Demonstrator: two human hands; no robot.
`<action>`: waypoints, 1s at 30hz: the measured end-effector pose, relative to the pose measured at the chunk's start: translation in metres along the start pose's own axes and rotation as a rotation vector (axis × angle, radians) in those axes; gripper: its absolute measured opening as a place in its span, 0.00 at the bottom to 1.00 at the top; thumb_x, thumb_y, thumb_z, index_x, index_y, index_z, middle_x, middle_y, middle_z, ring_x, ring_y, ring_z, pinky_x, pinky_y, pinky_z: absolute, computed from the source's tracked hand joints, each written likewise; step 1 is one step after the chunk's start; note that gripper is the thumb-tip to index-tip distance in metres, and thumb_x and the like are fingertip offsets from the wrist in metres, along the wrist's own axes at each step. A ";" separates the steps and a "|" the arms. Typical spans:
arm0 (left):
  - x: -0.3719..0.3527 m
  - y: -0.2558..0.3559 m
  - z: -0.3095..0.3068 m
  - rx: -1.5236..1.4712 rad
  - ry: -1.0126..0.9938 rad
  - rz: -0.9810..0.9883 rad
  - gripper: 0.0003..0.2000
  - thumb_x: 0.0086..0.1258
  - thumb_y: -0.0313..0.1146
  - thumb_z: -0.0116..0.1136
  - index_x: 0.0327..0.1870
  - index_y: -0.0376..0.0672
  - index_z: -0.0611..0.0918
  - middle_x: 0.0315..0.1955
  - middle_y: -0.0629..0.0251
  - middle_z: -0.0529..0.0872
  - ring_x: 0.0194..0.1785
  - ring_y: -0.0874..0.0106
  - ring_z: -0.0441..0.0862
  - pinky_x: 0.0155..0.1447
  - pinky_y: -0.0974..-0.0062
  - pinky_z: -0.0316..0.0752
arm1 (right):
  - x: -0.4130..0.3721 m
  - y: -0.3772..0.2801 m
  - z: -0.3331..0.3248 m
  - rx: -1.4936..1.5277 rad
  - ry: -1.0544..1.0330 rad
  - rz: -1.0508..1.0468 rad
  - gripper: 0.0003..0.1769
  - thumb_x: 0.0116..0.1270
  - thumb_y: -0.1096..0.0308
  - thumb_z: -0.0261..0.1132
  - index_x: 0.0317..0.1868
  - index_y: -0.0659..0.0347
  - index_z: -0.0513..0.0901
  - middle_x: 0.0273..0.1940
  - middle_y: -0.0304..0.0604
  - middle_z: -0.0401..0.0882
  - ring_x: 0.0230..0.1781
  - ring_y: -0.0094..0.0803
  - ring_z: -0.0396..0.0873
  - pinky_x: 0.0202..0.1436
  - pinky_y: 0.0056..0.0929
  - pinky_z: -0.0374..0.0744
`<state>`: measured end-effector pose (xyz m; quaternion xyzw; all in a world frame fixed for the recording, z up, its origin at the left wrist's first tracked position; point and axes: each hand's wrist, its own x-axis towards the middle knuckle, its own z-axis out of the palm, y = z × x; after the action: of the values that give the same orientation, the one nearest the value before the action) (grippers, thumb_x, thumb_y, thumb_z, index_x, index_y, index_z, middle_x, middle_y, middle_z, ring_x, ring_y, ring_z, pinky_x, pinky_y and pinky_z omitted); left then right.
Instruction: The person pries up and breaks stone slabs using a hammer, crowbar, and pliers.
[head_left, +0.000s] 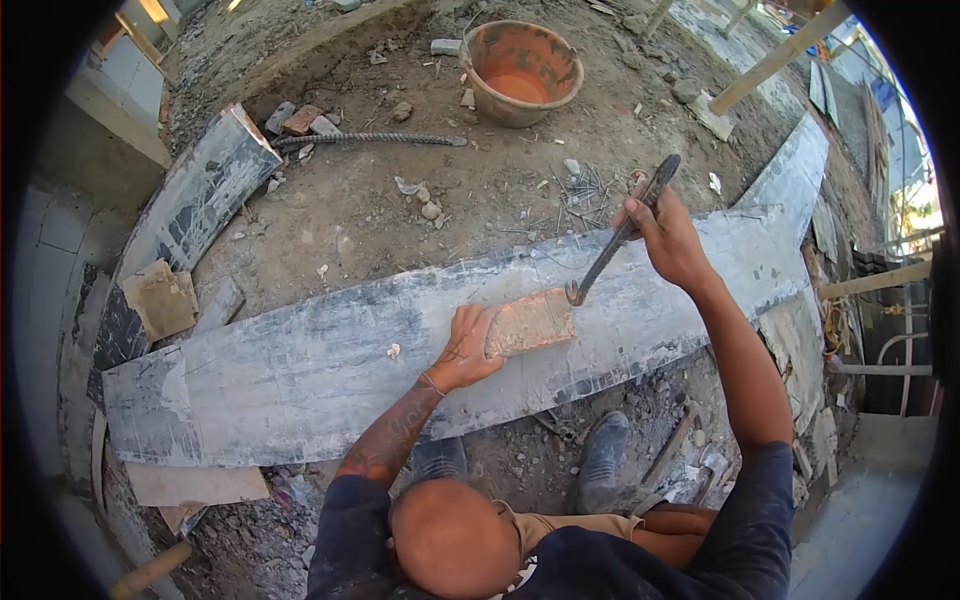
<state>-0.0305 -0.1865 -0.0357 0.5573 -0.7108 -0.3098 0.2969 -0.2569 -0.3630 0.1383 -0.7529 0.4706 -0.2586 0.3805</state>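
My left hand (464,345) is closed over the left end of an orange-brown brick (535,323), holding it on a long grey-smeared board (290,370). In my right hand (665,235), raised over the board's far edge, is a dark metal pry bar (620,240). It slants down to the left, and its small hooked end is right at the brick's right end. The bar's upper end sticks up above my fist. A small pale scrap (393,351) lies on the board left of my hand.
Beyond the board stands a bucket (510,105) with orange residue inside. Loose nails (590,195) lie on the dirt near the far edge. A ribbed steel bar (375,139) and broken bricks (302,120) are at the back left. Rubber boots (604,455) show at the near side.
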 end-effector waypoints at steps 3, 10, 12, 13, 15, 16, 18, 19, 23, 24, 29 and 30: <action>0.011 -0.005 0.013 -0.018 0.083 -0.006 0.37 0.43 0.35 0.65 0.58 0.35 0.65 0.48 0.51 0.66 0.55 0.54 0.61 0.61 0.63 0.57 | 0.026 -0.009 0.010 0.003 -0.010 -0.027 0.10 0.68 0.65 0.54 0.39 0.66 0.70 0.28 0.45 0.80 0.29 0.32 0.79 0.36 0.30 0.77; 0.016 0.006 0.015 0.158 0.085 -0.062 0.41 0.42 0.43 0.69 0.59 0.36 0.65 0.51 0.53 0.68 0.55 0.57 0.64 0.61 0.63 0.57 | 0.032 -0.017 0.039 0.033 0.001 -0.056 0.11 0.68 0.64 0.54 0.39 0.66 0.70 0.27 0.44 0.80 0.27 0.29 0.77 0.32 0.28 0.74; 0.022 0.008 0.021 0.236 0.106 -0.113 0.42 0.40 0.46 0.70 0.59 0.36 0.66 0.51 0.54 0.71 0.54 0.59 0.65 0.59 0.64 0.58 | 0.032 -0.019 0.038 0.046 0.012 -0.047 0.11 0.68 0.64 0.55 0.40 0.66 0.70 0.27 0.44 0.80 0.27 0.29 0.77 0.32 0.28 0.74; 0.023 0.007 0.023 0.235 0.110 -0.111 0.42 0.40 0.46 0.70 0.59 0.36 0.66 0.51 0.54 0.71 0.54 0.59 0.65 0.59 0.64 0.58 | 0.032 -0.021 0.038 0.041 0.026 -0.061 0.11 0.68 0.64 0.55 0.40 0.66 0.70 0.28 0.44 0.80 0.28 0.29 0.77 0.33 0.28 0.74; 0.022 0.004 0.026 0.204 0.126 -0.127 0.41 0.40 0.47 0.69 0.58 0.36 0.68 0.48 0.55 0.73 0.53 0.60 0.65 0.58 0.64 0.59 | 0.029 -0.021 0.040 0.037 0.046 -0.074 0.12 0.68 0.64 0.55 0.41 0.66 0.70 0.28 0.44 0.80 0.28 0.29 0.77 0.33 0.28 0.74; 0.024 0.003 0.026 0.206 0.131 -0.119 0.41 0.40 0.47 0.69 0.58 0.36 0.68 0.48 0.55 0.73 0.53 0.60 0.65 0.58 0.64 0.59 | 0.028 -0.018 0.043 0.059 0.049 -0.087 0.11 0.68 0.65 0.55 0.41 0.66 0.70 0.28 0.43 0.80 0.28 0.29 0.77 0.33 0.28 0.75; 0.022 0.002 0.028 0.173 0.140 -0.127 0.41 0.40 0.47 0.68 0.58 0.37 0.67 0.48 0.57 0.73 0.53 0.61 0.65 0.58 0.64 0.58 | 0.026 -0.018 0.045 0.079 0.046 -0.105 0.11 0.68 0.65 0.55 0.41 0.66 0.70 0.28 0.43 0.80 0.29 0.29 0.77 0.34 0.27 0.75; 0.021 0.001 0.029 0.171 0.147 -0.130 0.41 0.40 0.47 0.68 0.58 0.37 0.67 0.48 0.57 0.73 0.53 0.61 0.65 0.58 0.64 0.58 | 0.024 -0.019 0.045 0.086 0.039 -0.114 0.11 0.68 0.65 0.56 0.41 0.66 0.70 0.28 0.44 0.80 0.29 0.29 0.78 0.34 0.28 0.75; 0.031 0.001 0.019 0.127 0.091 -0.169 0.37 0.44 0.49 0.67 0.55 0.37 0.71 0.45 0.54 0.76 0.50 0.60 0.69 0.55 0.66 0.63 | 0.021 -0.026 0.045 0.022 0.015 -0.130 0.11 0.67 0.66 0.56 0.41 0.66 0.71 0.29 0.45 0.80 0.29 0.31 0.78 0.36 0.29 0.75; 0.036 0.003 0.013 0.095 0.013 -0.217 0.35 0.45 0.50 0.66 0.53 0.36 0.74 0.43 0.52 0.78 0.47 0.59 0.72 0.53 0.67 0.66 | 0.021 -0.029 0.044 0.017 0.010 -0.128 0.11 0.67 0.66 0.56 0.41 0.66 0.71 0.29 0.45 0.80 0.29 0.31 0.78 0.36 0.29 0.75; 0.073 -0.009 -0.024 -0.348 -0.211 -0.629 0.30 0.53 0.52 0.61 0.51 0.35 0.76 0.45 0.45 0.80 0.43 0.58 0.80 0.46 0.67 0.73 | 0.049 -0.044 0.047 -0.060 -0.011 -0.134 0.09 0.66 0.67 0.56 0.38 0.66 0.71 0.29 0.46 0.80 0.31 0.36 0.79 0.37 0.32 0.74; 0.071 -0.008 -0.018 -0.198 -0.070 -0.487 0.31 0.53 0.53 0.61 0.51 0.35 0.77 0.44 0.46 0.80 0.43 0.58 0.80 0.47 0.67 0.73 | 0.053 -0.046 0.047 -0.061 -0.008 -0.136 0.09 0.66 0.67 0.56 0.38 0.66 0.71 0.29 0.46 0.80 0.31 0.36 0.79 0.37 0.32 0.74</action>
<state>-0.0263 -0.2591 -0.0250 0.6693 -0.5317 -0.4593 0.2417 -0.1753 -0.3829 0.1505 -0.7954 0.4246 -0.2663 0.3408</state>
